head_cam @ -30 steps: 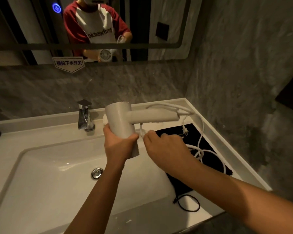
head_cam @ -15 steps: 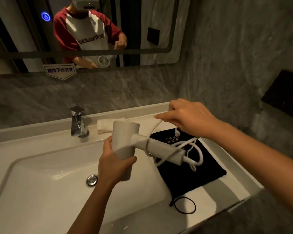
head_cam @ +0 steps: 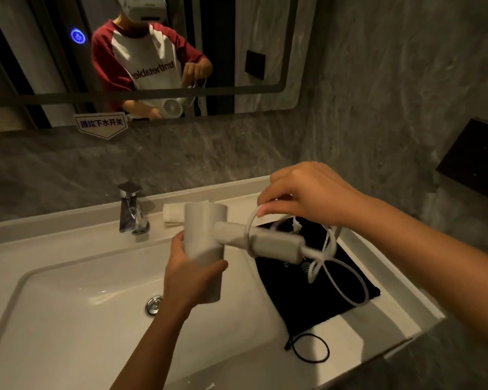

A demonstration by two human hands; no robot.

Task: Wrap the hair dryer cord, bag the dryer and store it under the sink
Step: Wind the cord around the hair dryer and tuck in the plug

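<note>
My left hand (head_cam: pixel 188 270) grips the barrel of the white hair dryer (head_cam: pixel 206 235), held upright over the sink, its handle pointing right. My right hand (head_cam: pixel 307 194) is above the handle, pinching the white cord (head_cam: pixel 341 280). One turn of cord circles the handle; the rest hangs in loose loops off the handle's end. The plug dangles just under my right hand. Beneath the loops a black drawstring bag (head_cam: pixel 307 299) lies flat on the counter, its black drawstring loop trailing toward the front edge.
A white sink basin (head_cam: pixel 68 319) with a chrome drain fills the left. A chrome faucet (head_cam: pixel 131 211) stands at the back, with a folded white towel (head_cam: pixel 173 214) beside it. Grey stone walls close the back and right; a mirror hangs above.
My right hand rose from beside the barrel and carried the cord up over the handle, laying a loop around it. The dryer's handle swung right and down over the bag.
</note>
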